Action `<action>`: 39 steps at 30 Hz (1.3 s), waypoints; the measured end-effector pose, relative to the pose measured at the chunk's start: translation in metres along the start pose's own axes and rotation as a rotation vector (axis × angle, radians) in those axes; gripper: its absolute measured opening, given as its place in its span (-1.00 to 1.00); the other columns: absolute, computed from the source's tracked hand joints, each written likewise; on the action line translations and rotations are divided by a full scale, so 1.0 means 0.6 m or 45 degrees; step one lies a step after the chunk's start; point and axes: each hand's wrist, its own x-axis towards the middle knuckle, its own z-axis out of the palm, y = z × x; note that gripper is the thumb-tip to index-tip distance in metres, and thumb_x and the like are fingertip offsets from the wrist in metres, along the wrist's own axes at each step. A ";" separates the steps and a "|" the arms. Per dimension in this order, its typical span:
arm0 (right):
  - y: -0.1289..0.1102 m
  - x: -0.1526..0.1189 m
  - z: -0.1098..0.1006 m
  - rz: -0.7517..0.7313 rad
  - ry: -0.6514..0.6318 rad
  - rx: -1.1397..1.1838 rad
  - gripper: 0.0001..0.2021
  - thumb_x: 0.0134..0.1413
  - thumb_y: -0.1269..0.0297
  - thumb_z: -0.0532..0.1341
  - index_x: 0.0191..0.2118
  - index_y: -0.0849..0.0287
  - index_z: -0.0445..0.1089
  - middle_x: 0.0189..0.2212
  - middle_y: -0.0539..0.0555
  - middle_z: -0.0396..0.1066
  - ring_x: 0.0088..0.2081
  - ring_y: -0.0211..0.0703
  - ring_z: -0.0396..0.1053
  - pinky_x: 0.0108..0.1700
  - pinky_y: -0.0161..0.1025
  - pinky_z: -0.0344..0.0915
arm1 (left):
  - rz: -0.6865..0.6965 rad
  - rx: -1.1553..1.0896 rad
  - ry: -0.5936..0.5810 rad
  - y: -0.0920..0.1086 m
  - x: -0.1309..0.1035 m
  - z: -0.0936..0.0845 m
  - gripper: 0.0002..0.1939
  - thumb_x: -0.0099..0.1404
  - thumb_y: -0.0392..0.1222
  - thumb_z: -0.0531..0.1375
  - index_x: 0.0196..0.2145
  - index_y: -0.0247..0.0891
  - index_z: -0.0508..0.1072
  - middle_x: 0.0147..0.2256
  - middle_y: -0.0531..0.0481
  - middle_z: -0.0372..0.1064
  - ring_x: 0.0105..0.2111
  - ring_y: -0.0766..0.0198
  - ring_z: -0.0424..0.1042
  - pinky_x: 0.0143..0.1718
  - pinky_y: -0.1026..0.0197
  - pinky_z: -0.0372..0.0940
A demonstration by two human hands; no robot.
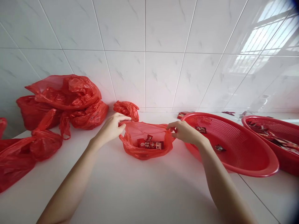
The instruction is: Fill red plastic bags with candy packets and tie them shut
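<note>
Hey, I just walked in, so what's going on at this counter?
A person's left hand and right hand hold the mouth of a red plastic bag open from either side. Inside lie a few small red printed packets. To the right, a red perforated basket has a couple of packets in it, and a second red basket beside it holds more. Other red bags sit at the left, near the tiled wall.

Beyond the fingers (173,124) stands a glossy white tiled wall (163,76), a barred window's bright reflection (263,34) high to their right; beneath them spreads a white tabletop (140,189).
</note>
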 end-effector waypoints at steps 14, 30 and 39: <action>-0.030 -0.034 -0.049 -0.310 0.988 1.371 -0.86 0.07 0.26 0.37 -0.21 0.04 0.49 -0.32 -0.01 0.46 -0.24 -0.20 0.48 -0.10 -0.16 0.49 | 0.102 -1.258 0.624 0.056 -0.007 -0.066 -0.73 0.06 -0.30 0.41 -0.22 -0.18 0.58 0.01 -0.04 0.46 -0.10 0.19 0.49 0.01 0.10 0.39; -0.103 -0.050 -0.016 -0.611 0.299 1.415 -0.64 0.10 0.29 0.37 0.04 0.02 0.49 0.09 0.08 0.46 0.11 0.00 0.42 0.19 0.01 0.36 | 0.598 -0.425 0.302 0.172 -0.006 0.008 -0.51 0.18 -0.08 0.39 0.05 -0.14 0.46 0.09 -0.15 0.34 0.14 0.04 0.33 0.15 -0.02 0.31; -0.096 -0.030 0.003 -0.453 0.856 1.190 -0.58 0.01 0.17 0.43 0.02 0.05 0.44 0.07 0.12 0.44 0.08 0.02 0.40 0.08 -0.02 0.40 | 0.426 -0.590 0.414 0.221 0.037 0.024 -0.80 0.36 -0.11 0.21 -0.30 -0.28 0.55 -0.34 -0.03 0.50 -0.32 0.27 0.47 -0.26 0.22 0.37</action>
